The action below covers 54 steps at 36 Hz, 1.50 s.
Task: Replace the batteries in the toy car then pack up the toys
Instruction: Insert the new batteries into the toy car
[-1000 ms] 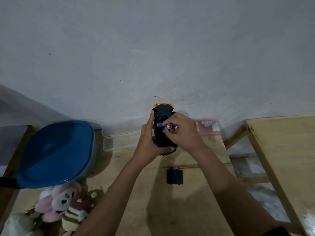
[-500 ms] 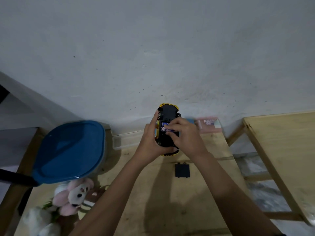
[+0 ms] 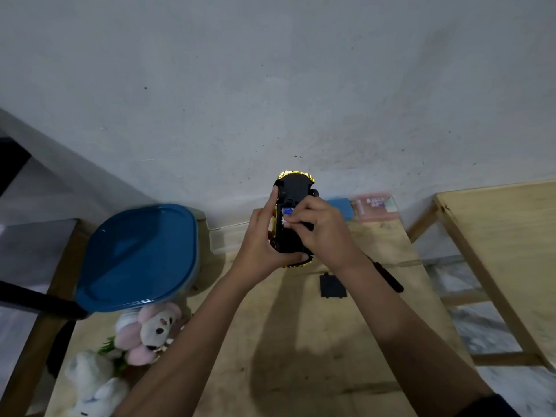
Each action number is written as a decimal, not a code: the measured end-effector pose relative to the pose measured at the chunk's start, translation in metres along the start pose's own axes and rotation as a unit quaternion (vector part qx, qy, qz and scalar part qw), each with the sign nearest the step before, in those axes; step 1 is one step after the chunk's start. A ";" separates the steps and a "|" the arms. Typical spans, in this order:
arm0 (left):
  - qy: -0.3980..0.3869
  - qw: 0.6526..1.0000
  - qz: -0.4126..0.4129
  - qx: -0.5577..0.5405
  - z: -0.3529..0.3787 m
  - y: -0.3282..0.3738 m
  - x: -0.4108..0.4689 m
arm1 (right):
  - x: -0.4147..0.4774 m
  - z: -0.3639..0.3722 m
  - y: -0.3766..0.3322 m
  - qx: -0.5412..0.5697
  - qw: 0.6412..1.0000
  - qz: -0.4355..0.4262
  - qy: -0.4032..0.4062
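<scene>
Matt black plastic toy car (image 3: 293, 239), bare wood table (image 3: 301, 341), fuzzy plush toys (image 3: 150, 332)

Both bare forearms reach from the near edge toward the middle, and the hands meet side by side. The left hand (image 3: 260, 236) grips the toy car (image 3: 294, 191) from the left, thumb stretched up its side. The right hand (image 3: 320, 233) curls over it, fingertips pinching a battery (image 3: 288, 210).

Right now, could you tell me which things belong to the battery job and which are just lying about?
Battery job: toy car in left hand, battery in right hand, battery cover, dark-handled tool.
Lying about for now: plush toys, blue-lidded tub, pink case, side table.
</scene>
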<state>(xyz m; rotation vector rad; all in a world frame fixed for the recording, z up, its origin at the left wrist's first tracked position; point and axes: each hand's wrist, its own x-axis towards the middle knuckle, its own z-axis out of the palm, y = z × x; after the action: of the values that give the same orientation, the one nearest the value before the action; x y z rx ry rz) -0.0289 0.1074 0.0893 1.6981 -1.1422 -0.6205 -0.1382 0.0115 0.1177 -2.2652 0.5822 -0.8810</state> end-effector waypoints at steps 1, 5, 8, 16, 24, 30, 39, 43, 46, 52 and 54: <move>0.000 1.000 -0.001 -0.001 0.000 -0.001 0.000 | 0.000 0.002 0.000 -0.004 1.000 -0.004 0.002; 0.010 1.000 -0.002 -0.005 0.001 -0.009 0.002 | -0.001 0.010 0.002 -0.029 0.999 -0.022 -0.002; 0.009 1.000 -0.008 -0.007 0.000 -0.016 0.004 | 0.003 0.012 0.008 -0.024 0.999 -0.017 -0.022; 0.029 0.998 -0.052 -0.002 -0.002 -0.038 0.011 | 0.019 0.019 0.038 0.044 0.997 0.042 -0.042; 0.057 0.989 -0.134 -0.019 -0.008 -0.066 0.012 | 0.004 0.035 0.114 -0.017 0.980 0.194 -0.045; 0.070 0.985 -0.155 -0.018 -0.012 -0.077 0.008 | -0.017 0.050 0.144 -0.092 0.961 0.206 -0.160; 0.076 0.985 -0.155 -0.013 -0.014 -0.082 0.006 | -0.025 0.057 0.158 -0.153 0.942 0.242 -0.174; 0.076 0.987 -0.144 -0.018 -0.013 -0.077 0.008 | -0.028 0.053 0.156 -0.146 0.939 0.251 -0.185; 0.074 0.988 -0.135 -0.020 -0.012 -0.071 0.009 | -0.024 0.048 0.143 -0.080 0.949 0.271 -0.142; 0.065 0.990 -0.126 -0.025 -0.009 -0.055 0.010 | 0.004 0.022 0.086 0.173 0.944 0.279 -0.009; 0.064 0.990 -0.124 -0.030 -0.008 -0.050 0.010 | 0.011 0.013 0.068 0.241 0.934 0.262 0.027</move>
<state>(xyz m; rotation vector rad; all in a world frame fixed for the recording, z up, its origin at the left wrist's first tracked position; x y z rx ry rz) 0.0023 0.1064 0.0478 1.8146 -0.8203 -0.6802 -0.1326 -0.0378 0.0677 -1.5415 0.8403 -0.7157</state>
